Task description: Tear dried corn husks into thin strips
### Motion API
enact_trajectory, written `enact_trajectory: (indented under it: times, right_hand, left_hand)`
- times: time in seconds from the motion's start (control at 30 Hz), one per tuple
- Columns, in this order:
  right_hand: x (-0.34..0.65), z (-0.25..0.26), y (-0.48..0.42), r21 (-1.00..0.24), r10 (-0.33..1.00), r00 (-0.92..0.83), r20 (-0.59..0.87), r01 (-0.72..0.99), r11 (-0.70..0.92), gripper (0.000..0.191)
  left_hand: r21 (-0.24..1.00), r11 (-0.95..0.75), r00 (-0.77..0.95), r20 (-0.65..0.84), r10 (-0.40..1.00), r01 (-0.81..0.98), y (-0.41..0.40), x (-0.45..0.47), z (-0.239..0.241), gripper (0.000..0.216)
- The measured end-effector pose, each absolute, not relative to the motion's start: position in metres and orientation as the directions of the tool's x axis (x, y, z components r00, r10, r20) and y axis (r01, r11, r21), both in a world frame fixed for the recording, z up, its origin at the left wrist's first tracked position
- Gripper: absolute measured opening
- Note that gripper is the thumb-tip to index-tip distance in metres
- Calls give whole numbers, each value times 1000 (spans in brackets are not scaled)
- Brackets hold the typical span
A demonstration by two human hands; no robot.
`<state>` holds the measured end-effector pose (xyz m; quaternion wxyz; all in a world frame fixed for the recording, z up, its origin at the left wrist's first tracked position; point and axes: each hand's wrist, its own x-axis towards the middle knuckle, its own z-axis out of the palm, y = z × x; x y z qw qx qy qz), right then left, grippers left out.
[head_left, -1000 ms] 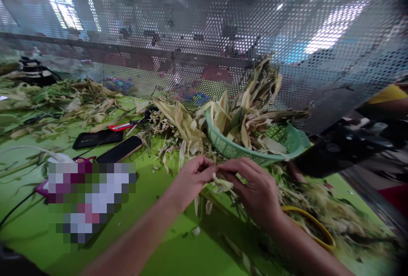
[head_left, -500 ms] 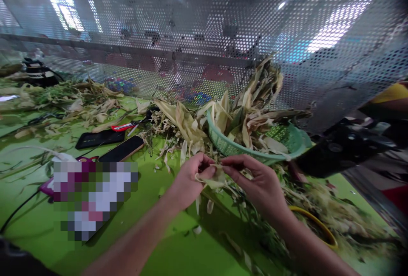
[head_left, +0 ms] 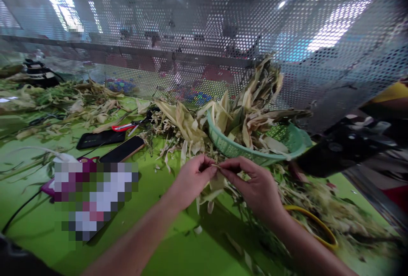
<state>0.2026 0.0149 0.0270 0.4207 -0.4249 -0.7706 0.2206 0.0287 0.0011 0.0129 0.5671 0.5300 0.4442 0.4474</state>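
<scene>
Between my two hands, in the middle of the head view, a pale piece of corn husk (head_left: 216,184) hangs down. My left hand (head_left: 194,181) pinches its upper edge between thumb and fingers. Close beside it, my right hand (head_left: 251,180) grips the same edge, thumb against forefinger, the fingertips of both hands almost touching. Just behind them stands a green plastic basket (head_left: 242,150) heaped with dry corn husks (head_left: 250,116). More husk scraps (head_left: 188,129) lie left of the basket and under my hands.
The green table (head_left: 153,212) carries two phones (head_left: 123,148), a red-handled cutter (head_left: 124,127) and a purple power strip (head_left: 49,187). A yellow ring (head_left: 314,221) lies among husk strands at right. A perforated metal screen (head_left: 191,25) stands behind; a black device (head_left: 344,146) is at right.
The husk piece was held up and folded across my fingers; now it hangs down below them. My fingertips have drawn closer together along its edge.
</scene>
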Motion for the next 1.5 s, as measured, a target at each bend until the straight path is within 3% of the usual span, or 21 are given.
enact_trajectory:
  times: [0.4,0.57,0.7,0.9,1.13,1.5]
  right_hand:
    - [202,29,14,-583,761,-320,564,498,642,10]
    - [203,28,15,-589,755,-324,570,480,651,12]
    - [203,26,14,-657,795,-311,521,449,606,11]
    - [204,32,15,-862,924,-207,321,341,376,16]
    - [202,32,18,-898,946,-255,203,336,283,22]
    - [201,23,16,-789,876,-246,415,383,481,6]
  left_hand:
    - [965,122,261,-59,964,-232,0,32,10,31]
    - [975,107,260,-54,964,-196,-2,31,15,29]
    - [987,84,256,-47,966,-134,-2,28,16,26]
    - [997,33,239,-16,971,-66,0,24,17,22]
    - [994,-88,213,72,974,66,1,25,19,26]
    - [994,79,248,-58,967,-76,-1,26,21,36]
